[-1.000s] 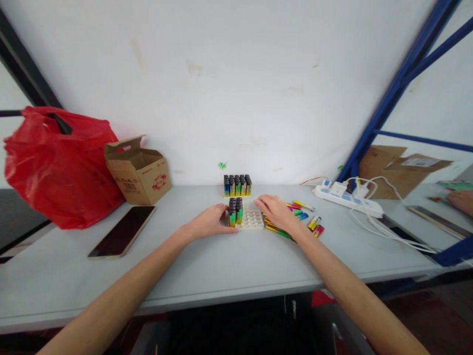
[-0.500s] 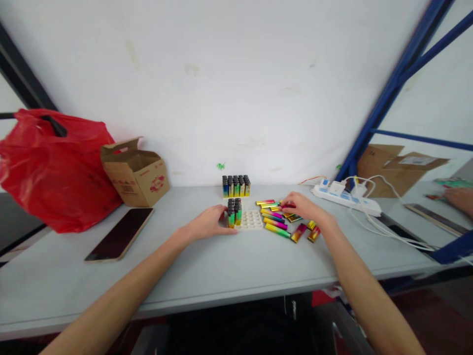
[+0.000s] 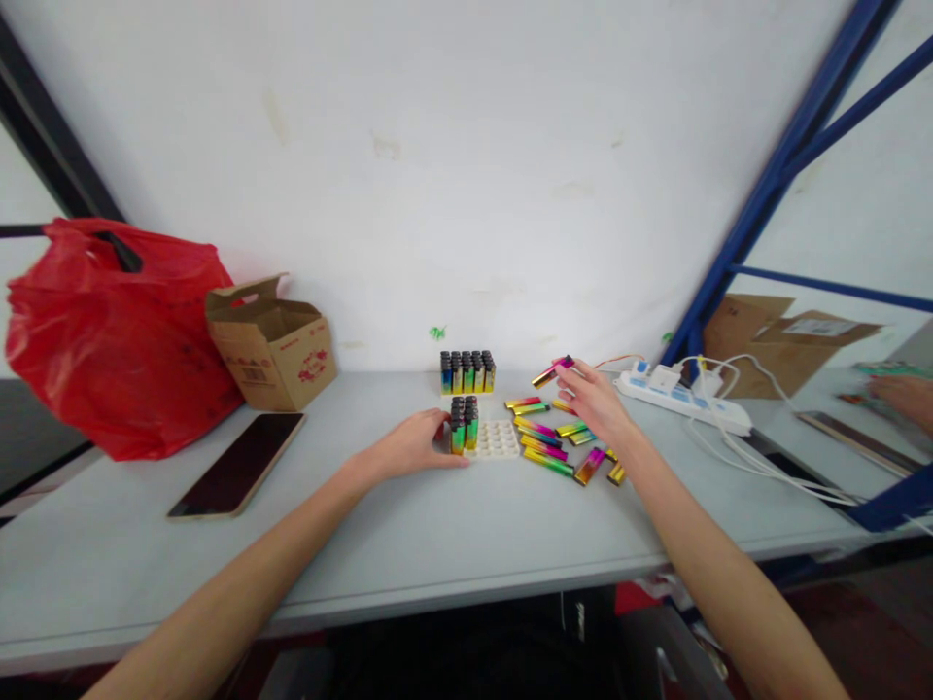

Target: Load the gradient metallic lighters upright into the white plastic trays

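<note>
My right hand (image 3: 594,399) is raised above the loose lighters, its fingertips pinching one pink-and-gold lighter (image 3: 548,374) held at a slant. On the table below lie several shiny multicoloured lighters (image 3: 546,465). My left hand (image 3: 415,445) steadies the left end of a white holed tray (image 3: 497,440), thumb along its front edge and fingers curled behind. Lighters with black tops (image 3: 465,425) stand upright in the tray's left columns; its right part shows bare holes. Behind it, a second batch of upright lighters (image 3: 467,372) fills another white tray near the wall.
A phone (image 3: 237,465) lies left, before an open cardboard box (image 3: 281,360) and a red plastic bag (image 3: 123,340). On the right are a white power strip (image 3: 685,401) with cables and a blue metal frame (image 3: 758,204). Another person's hand (image 3: 904,397) shows at far right.
My right hand has lifted a lighter from the loose pile and moved up. My left hand stays at the tray. The view has shifted slightly.
</note>
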Available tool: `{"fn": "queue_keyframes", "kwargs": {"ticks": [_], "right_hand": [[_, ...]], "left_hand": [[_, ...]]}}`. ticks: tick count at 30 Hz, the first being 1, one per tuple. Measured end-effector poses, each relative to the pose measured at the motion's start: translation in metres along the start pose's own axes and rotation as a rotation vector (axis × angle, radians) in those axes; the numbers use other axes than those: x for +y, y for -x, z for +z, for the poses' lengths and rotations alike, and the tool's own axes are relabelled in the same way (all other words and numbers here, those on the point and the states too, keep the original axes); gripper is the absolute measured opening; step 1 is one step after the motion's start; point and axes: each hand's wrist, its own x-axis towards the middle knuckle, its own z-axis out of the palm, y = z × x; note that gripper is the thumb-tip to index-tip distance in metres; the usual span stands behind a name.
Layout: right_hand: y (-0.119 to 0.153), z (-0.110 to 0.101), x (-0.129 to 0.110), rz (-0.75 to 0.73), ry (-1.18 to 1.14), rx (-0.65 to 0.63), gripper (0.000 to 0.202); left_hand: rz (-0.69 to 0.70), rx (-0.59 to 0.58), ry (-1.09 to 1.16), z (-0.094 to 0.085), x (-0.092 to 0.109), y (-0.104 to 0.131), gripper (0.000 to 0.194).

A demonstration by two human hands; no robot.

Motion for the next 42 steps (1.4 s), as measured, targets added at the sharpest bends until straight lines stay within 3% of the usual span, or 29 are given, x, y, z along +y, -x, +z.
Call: {"fn": "queue_keyframes", "kwargs": {"ticks": [3, 6, 10, 15, 21, 28, 35, 39, 42], "right_hand": [[-0.002, 0.021, -0.006, 0.100, -0.295, 0.013, 0.040], [-0.004, 0.042, -0.017, 0.135, -0.405, -0.116, 0.042], [-0.001, 0.071, -0.026, 0.139, -0.340, -0.286, 0.041], [0.012, 0.093, -0.004, 0.127, -0.057, -0.176, 0.053], [0.024, 0.093, 0.022, 0.025, 0.243, -0.061, 0.054], [0.026, 0.093, 0.022, -0.124, 0.431, 0.004, 0.046], [0.033, 0.090, 0.012, -0.188, 0.350, -0.223, 0.044], [0.035, 0.085, 0.000, -0.434, 0.603, -0.311, 0.042], [0.037, 0.083, -0.005, -0.443, 0.726, -0.428, 0.043]], "left_hand": [[0.004, 0.015, -0.005, 0.001, -0.001, 0.000, 0.064], [0.000, 0.020, 0.013, 0.001, -0.001, 0.000, 0.063], [0.008, 0.023, 0.028, 0.001, -0.001, 0.001, 0.061], [0.021, 0.027, 0.017, 0.002, -0.001, 0.002, 0.063], [0.015, 0.022, 0.012, 0.001, -0.001, 0.002, 0.065], [0.012, 0.013, 0.012, 0.000, 0.002, 0.002, 0.065], [0.019, 0.026, 0.023, 0.000, 0.001, 0.002, 0.062], [0.020, 0.019, 0.011, -0.001, 0.003, 0.003, 0.061], [0.029, 0.015, 0.021, -0.003, 0.006, 0.004, 0.059]]}}
